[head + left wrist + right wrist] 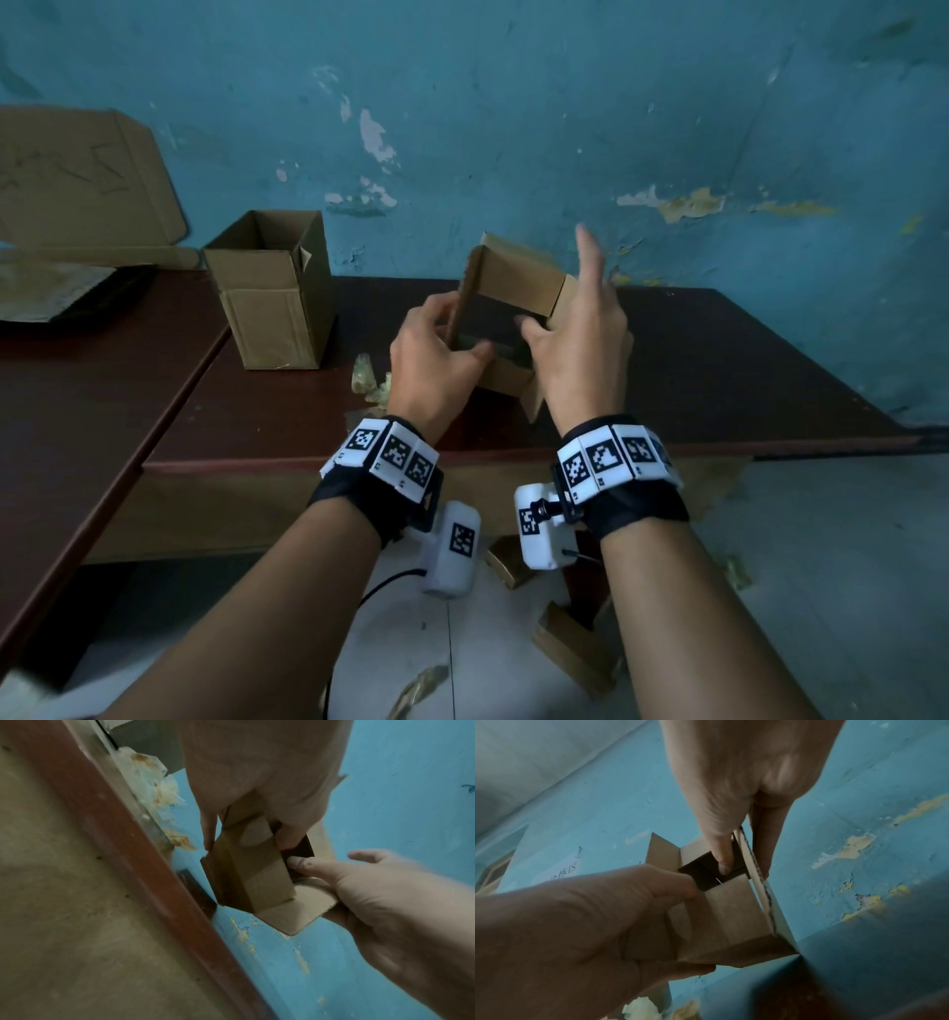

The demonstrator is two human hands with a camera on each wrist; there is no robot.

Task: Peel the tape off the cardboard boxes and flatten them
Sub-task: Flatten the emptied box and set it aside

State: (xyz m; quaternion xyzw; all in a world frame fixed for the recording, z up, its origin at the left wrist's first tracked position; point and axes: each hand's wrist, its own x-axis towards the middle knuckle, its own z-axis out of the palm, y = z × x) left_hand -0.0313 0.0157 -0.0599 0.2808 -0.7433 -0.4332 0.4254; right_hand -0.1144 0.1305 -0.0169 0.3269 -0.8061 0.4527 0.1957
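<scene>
A small brown cardboard box (518, 280) with its flaps loose is held in the air above the dark table (719, 360), its open side toward me. My left hand (457, 334) grips its left wall, thumb on the near side and fingers behind. In the left wrist view the same hand (257, 780) pinches the box (257, 878). My right hand (565, 313) pinches the right wall, and its index finger points up. In the right wrist view its thumb (723, 862) lies inside the box (731, 912) and the fingers (762, 852) outside. No tape shows on this box.
A taller open box (267, 288) stands on the table to the left. Crumpled peeled tape (369, 377) lies near my left hand. Flattened cardboard (87, 174) leans on the blue wall over a second table (77, 385). Cardboard pieces (575, 647) lie on the floor.
</scene>
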